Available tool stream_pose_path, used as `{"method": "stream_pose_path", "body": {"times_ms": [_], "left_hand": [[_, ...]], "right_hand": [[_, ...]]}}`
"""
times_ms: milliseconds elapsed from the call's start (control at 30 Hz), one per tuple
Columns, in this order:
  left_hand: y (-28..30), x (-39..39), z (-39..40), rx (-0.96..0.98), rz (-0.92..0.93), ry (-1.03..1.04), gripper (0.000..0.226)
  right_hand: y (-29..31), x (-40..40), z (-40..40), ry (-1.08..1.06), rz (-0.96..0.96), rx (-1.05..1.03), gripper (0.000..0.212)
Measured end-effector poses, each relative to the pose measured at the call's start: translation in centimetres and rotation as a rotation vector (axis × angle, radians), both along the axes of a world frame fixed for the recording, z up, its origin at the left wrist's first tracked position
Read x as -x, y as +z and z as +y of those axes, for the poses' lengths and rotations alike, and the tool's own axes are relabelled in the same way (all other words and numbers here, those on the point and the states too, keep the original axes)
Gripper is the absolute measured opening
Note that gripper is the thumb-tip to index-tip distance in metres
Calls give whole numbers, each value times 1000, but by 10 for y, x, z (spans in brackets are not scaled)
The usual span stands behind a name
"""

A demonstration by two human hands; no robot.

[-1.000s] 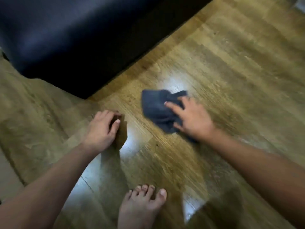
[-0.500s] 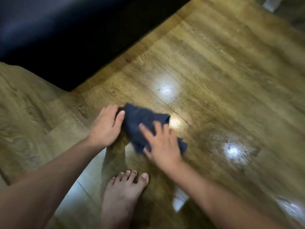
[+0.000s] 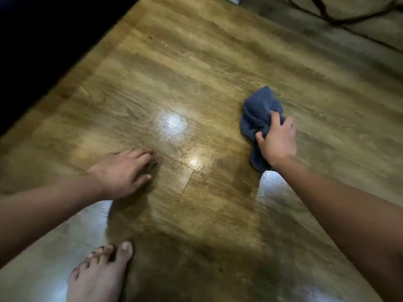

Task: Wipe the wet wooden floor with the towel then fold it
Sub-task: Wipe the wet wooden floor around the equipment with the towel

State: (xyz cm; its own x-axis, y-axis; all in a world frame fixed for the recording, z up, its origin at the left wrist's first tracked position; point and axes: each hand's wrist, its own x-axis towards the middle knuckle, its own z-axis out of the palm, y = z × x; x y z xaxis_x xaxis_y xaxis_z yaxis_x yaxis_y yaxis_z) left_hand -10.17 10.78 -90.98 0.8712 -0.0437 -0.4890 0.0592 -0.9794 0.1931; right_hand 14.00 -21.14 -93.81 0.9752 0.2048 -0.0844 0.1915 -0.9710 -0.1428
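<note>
The right hand point(image 3: 277, 142) lies on top of the towel point(image 3: 259, 118), a dark blue, bunched-up cloth sitting on the wooden floor point(image 3: 196, 73). The thumb and fingers curl into the folds and pinch a wad of the cloth, while most of the towel bulges out beyond the fingertips and a smaller tail shows under the wrist. The left hand point(image 3: 124, 171) is well apart from the towel, planted on the boards with its fingers spread and their tips touching the wood; it holds nothing. Between the two hands the floor shines with a pale, bright patch, and a smaller glint lies just nearer the person; whether that sheen is water or only lamp light on the finish is hard to say, since the picture is smeared by motion. Another bright strip shows just under the right forearm. Below the left hand a bare foot point(image 3: 98, 275) stands flat on the floor, toes pointing toward the hand. Beyond the left hand, at the far side, a large dark piece of furniture point(image 3: 43, 40) meets the floor along a slanting edge. Far beyond the right hand a pale rug point(image 3: 327, 20) with dark curving lines covers the boards.
</note>
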Motion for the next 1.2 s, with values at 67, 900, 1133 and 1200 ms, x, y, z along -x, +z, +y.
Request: {"method": "stream_pose_path", "body": {"times_ms": [67, 900, 1133, 1200], "left_hand": [[5, -22, -18, -55, 39, -157, 54], [-17, -133, -247, 80, 76, 16, 57], [-1, -135, -322, 417, -127, 87, 47], [5, -136, -345, 560, -106, 180, 58]], "right_hand": [[3, 5, 3, 66, -25, 143, 68], [9, 7, -313, -638, 21, -32, 57], [7, 156, -215, -11, 33, 54, 72], [7, 225, -195, 268, 171, -24, 60]]}}
